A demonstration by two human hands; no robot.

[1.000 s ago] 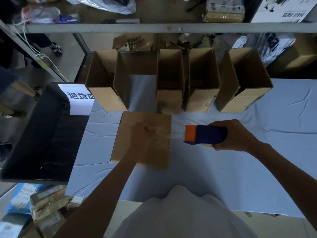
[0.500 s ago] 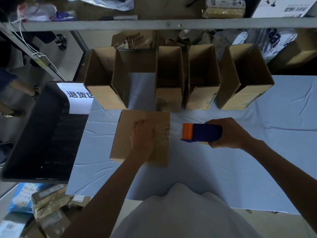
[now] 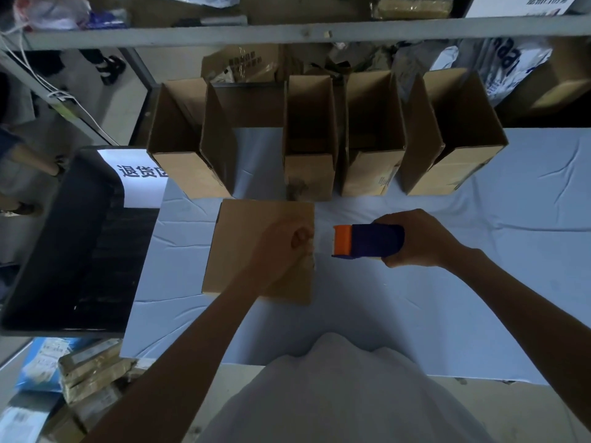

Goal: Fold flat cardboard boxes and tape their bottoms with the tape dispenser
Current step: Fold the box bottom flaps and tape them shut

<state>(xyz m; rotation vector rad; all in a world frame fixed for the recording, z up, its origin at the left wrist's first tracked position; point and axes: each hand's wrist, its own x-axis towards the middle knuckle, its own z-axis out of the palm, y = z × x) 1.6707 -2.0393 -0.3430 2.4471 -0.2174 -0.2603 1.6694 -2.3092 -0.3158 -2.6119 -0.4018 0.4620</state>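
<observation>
Table [image 3: 479,298] is covered with a pale, creased cloth. A black rectangular bin [image 3: 76,251] with a smooth dull surface is set at the table's left edge, with a white printed sign [image 3: 140,177] at its far end. Four open boxes [image 3: 371,135] of plain brown cardboard are lined up upright along the far side, tall and narrow, flaps up.

The closed cardboard box [image 3: 249,241] is laid in front of that row, left of centre, with its flat matte face up. The left hand [image 3: 281,247] is placed on its right edge, fingers curled under and thumb at the edge; whether the tape is pinched cannot be told. The tape dispenser [image 3: 367,241], smooth plastic with a dark blue body and an orange nose, is held just right of the box, apart from it, nose toward the left hand. It is gripped from behind by the right hand [image 3: 422,239], fingers wrapped round the body. A faint clear tape strip [image 3: 323,247] is seen between nose and box edge.
</observation>
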